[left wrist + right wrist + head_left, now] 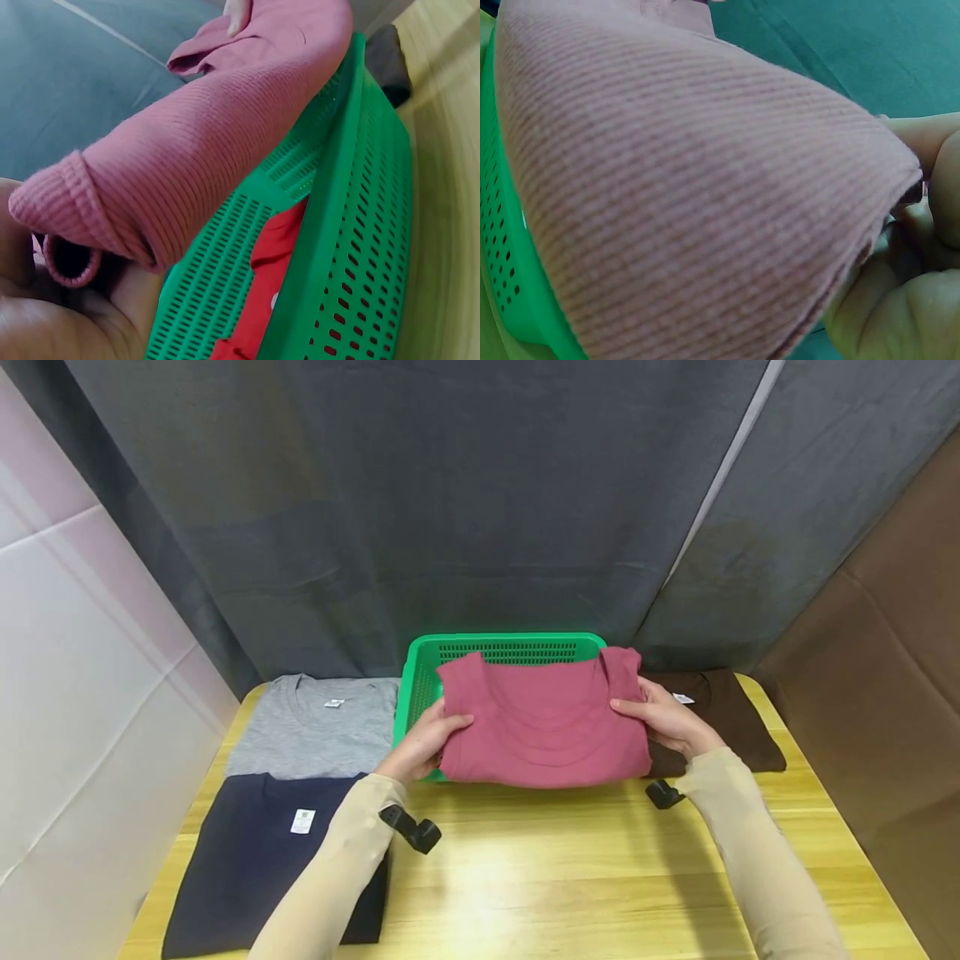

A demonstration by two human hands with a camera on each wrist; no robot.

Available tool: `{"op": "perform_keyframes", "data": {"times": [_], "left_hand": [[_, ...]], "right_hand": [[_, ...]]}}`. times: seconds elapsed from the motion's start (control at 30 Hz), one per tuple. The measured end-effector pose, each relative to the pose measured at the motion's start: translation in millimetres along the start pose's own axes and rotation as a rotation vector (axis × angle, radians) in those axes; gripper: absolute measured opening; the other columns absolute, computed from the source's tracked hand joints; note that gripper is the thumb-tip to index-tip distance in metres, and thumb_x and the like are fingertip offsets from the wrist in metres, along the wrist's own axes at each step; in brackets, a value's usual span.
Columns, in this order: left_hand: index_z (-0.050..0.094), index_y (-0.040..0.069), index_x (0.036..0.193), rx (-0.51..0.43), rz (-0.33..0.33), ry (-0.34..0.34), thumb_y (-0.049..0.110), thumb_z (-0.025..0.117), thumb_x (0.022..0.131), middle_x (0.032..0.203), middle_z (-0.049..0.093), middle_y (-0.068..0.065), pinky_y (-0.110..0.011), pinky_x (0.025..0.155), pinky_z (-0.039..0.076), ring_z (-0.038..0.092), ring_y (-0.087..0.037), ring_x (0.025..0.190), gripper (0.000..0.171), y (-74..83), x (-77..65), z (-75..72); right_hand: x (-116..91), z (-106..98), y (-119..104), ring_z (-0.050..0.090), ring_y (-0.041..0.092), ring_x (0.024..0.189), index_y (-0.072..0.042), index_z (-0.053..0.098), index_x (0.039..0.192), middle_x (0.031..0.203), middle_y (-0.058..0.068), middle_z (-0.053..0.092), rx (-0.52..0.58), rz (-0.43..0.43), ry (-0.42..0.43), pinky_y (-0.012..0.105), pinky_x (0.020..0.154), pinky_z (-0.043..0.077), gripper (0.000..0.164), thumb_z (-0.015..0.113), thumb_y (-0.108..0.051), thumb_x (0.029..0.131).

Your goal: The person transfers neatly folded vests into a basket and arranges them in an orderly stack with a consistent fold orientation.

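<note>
A folded pink ribbed top (547,727) is held up over the green plastic basket (408,693), gripped at both sides. My left hand (426,742) pinches its left edge, thumb on top and fingers beneath. At the opposite edge my right hand (667,717) grips the cloth the same way. Below the top, in the left wrist view, a red garment (274,255) lies inside the basket. In the right wrist view the ribbed cloth (705,195) covers most of the picture, and the fingers curl at its edge.
To the basket's left lie a folded grey shirt (322,727) and, nearer, a navy shirt (240,868) with a white label. A dark brown shirt (727,718) lies to the right. The wooden table (525,877) ends at a grey curtain (480,510) behind.
</note>
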State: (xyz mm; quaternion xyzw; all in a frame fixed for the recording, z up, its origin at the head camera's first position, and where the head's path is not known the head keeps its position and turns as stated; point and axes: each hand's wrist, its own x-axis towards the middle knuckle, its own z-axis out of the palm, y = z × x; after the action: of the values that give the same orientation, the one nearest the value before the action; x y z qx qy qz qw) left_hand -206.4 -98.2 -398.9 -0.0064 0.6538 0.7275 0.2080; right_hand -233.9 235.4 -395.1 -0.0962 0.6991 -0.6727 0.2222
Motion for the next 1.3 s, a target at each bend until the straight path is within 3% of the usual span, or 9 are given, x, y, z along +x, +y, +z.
{"op": "perform_keyframes", "data": {"times": [0.33, 0.77, 1.3], "left_hand": [[0.028, 0.008, 0.134, -0.021, -0.015, 0.036, 0.009, 0.043, 0.093, 0.11, 0.055, -0.013, -0.028, 0.065, 0.053, 0.064, -0.012, 0.074, 0.043, -1.7, 5.7, -8.7], [0.029, 0.008, 0.136, 0.026, 0.045, 0.053, 0.01, 0.043, 0.094, 0.12, 0.05, -0.017, -0.026, 0.071, 0.051, 0.061, -0.009, 0.082, 0.045, 0.7, 13.6, -16.4], [0.031, 0.007, 0.135, 0.019, 0.037, 0.106, 0.008, 0.044, 0.092, 0.116, 0.05, -0.013, -0.023, 0.071, 0.049, 0.059, -0.007, 0.08, 0.045, -6.5, 24.4, -21.7]], "right_hand": [[11.2, 4.4, -2.6, 0.058, 0.009, 0.093, -0.001, 0.028, 0.131, 0.106, -0.005, 0.056, 0.033, 0.001, 0.007, 0.027, 0.079, 0.05, 0.043, 0.048, -0.006, 0.092], [26.1, 4.9, -3.3, 0.058, 0.008, 0.093, 0.005, 0.018, 0.136, 0.107, -0.002, 0.053, 0.032, 0.011, -0.008, 0.026, 0.079, 0.049, 0.053, 0.047, -0.005, 0.093], [41.1, 7.8, 0.9, 0.059, 0.009, 0.09, 0.003, 0.018, 0.138, 0.111, 0.006, 0.049, 0.037, 0.076, 0.011, 0.028, 0.078, 0.049, 0.053, 0.045, -0.006, 0.094]]}}
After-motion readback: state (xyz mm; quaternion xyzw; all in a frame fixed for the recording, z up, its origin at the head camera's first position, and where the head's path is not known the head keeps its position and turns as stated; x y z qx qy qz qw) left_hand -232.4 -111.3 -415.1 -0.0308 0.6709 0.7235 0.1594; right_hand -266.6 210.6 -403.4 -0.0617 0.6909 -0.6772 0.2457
